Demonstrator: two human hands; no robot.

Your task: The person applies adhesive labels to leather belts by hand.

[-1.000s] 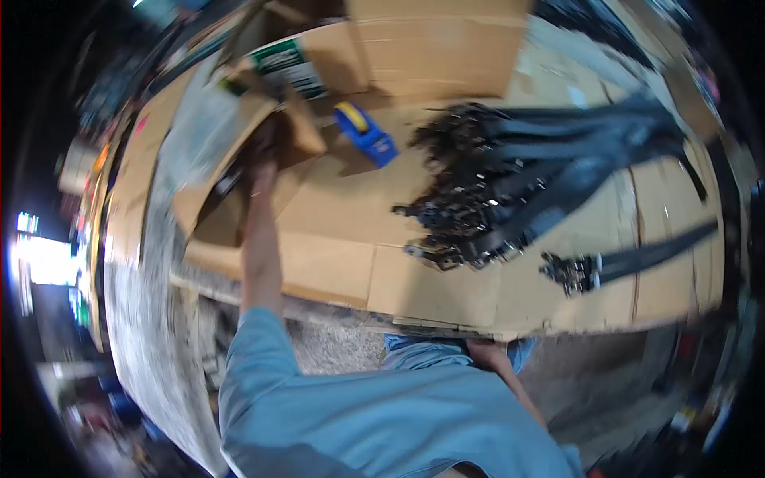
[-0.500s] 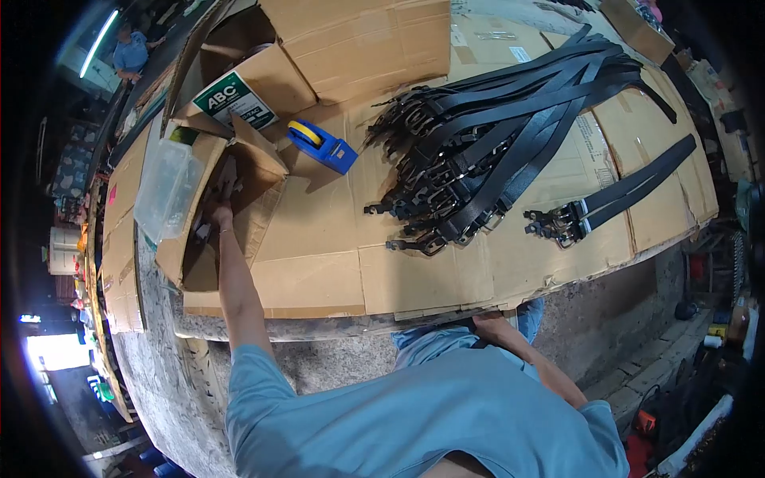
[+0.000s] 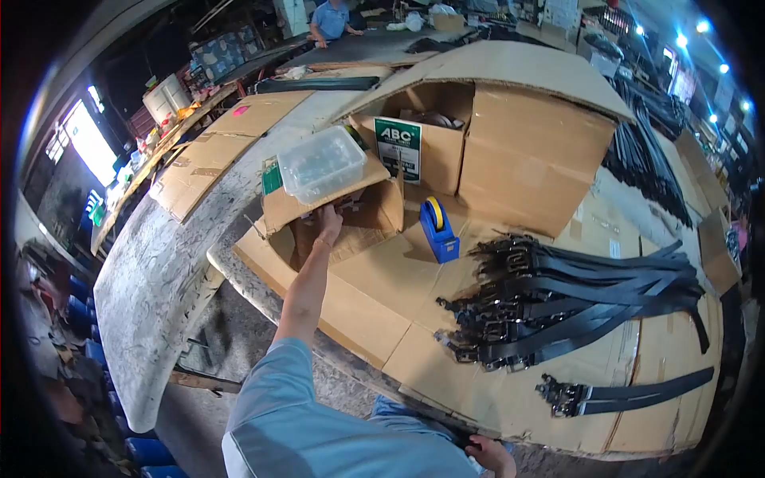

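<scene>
My left hand (image 3: 328, 222) reaches into an open cardboard box (image 3: 373, 213) lying on its side; the fingertips are partly hidden among small things inside that I cannot make out. On top of this box rests a clear plastic container (image 3: 323, 163). Low by the table's front edge and my waist is my right hand (image 3: 492, 455), its fingers curled; what they hold, if anything, is hidden. A blue tape dispenser (image 3: 441, 236) with a yellow roll stands right of the box. Black belts (image 3: 574, 291) with dark buckles lie in a pile, and a small belt bundle (image 3: 629, 396) lies apart nearer me.
Behind the tape dispenser stands a large cardboard box (image 3: 534, 155), with a green and white ABC label (image 3: 398, 150) beside it. Flattened cardboard (image 3: 374, 307) covers the table. A pale table (image 3: 171, 271) is at the left. Another person (image 3: 331, 20) is at the back.
My view has swung left and up, showing more of the room. My left hand remains inside the box. My right hand is still low by the table edge. The belts lie as before.
</scene>
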